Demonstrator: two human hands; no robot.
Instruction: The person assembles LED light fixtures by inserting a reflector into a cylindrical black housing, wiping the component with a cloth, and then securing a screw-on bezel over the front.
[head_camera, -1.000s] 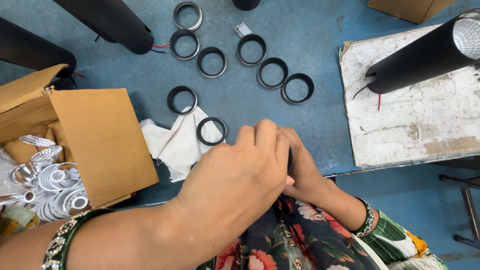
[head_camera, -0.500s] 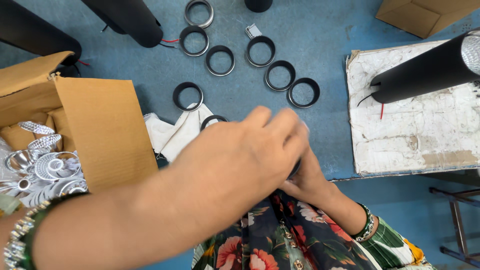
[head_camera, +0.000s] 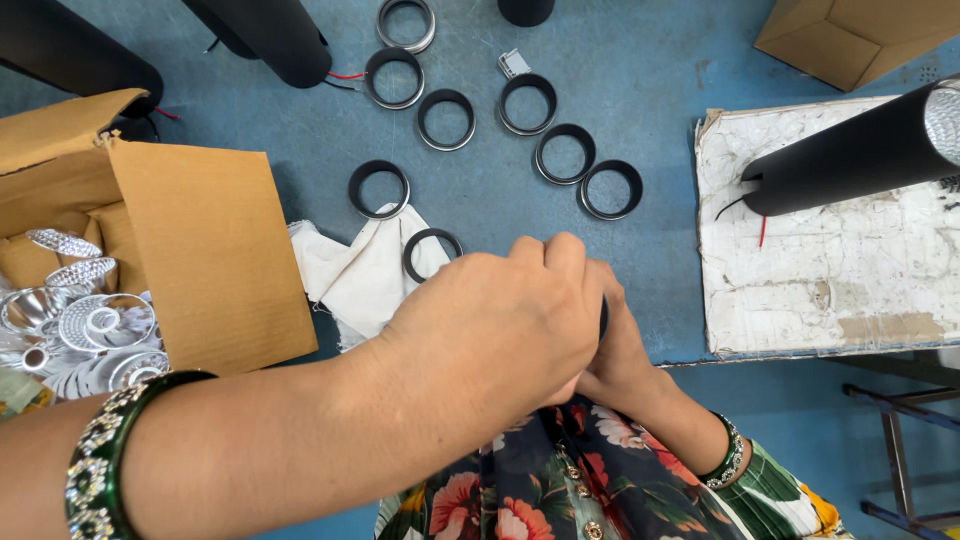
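Note:
My left hand (head_camera: 490, 330) reaches in from the lower left and curls over my right hand (head_camera: 625, 360), which comes up from the lower right. Between them only a thin edge of a black part (head_camera: 603, 318) shows; the rest is hidden under my fingers. Both hands are closed around it, just above the near edge of the blue table (head_camera: 650, 60). The closest loose piece is a black ring (head_camera: 431, 255) lying on a white cloth (head_camera: 360, 275), just left of my left knuckles.
Several more black rings (head_camera: 565, 153) and a silver ring (head_camera: 405, 24) lie across the table. An open cardboard box (head_camera: 200, 260) at the left holds silver reflectors (head_camera: 90, 330). Black tubes (head_camera: 850, 155) rest at the right and top. A worn white board (head_camera: 830, 280) lies at the right.
My left fingers, stretched out to the upper right half a second ago, have curled back down over the right hand. Both hands stay at the same spot.

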